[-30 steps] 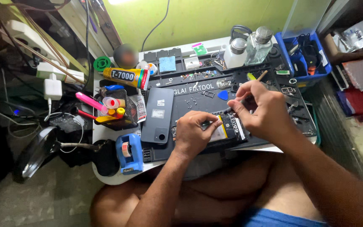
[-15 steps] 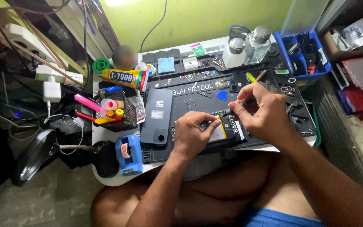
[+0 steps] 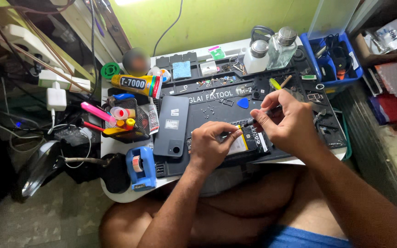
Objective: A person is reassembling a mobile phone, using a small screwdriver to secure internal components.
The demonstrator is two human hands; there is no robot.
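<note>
Black repair mat (image 3: 217, 108) across the middle of the frame, holding small parts in place. On it, lower centre, we log the opened phone (image 3: 246, 142), its pale battery exposed. Our left hand (image 3: 210, 149) presses down on it to steady it; our right hand (image 3: 290, 119) pinches a thin tool (image 3: 253, 121), probably a screwdriver, tip down. Left of these, the grey back cover (image 3: 172, 126) lies set aside. Farther, upper centre, two bottles (image 3: 272, 50).

It was a cramped phone-repair workbench: a black repair mat (image 3: 217, 108) strewn with tiny screws, a glue tube (image 3: 136, 84) at the left, solvent bottles (image 3: 272, 48) far behind, chargers at the far left.
</note>
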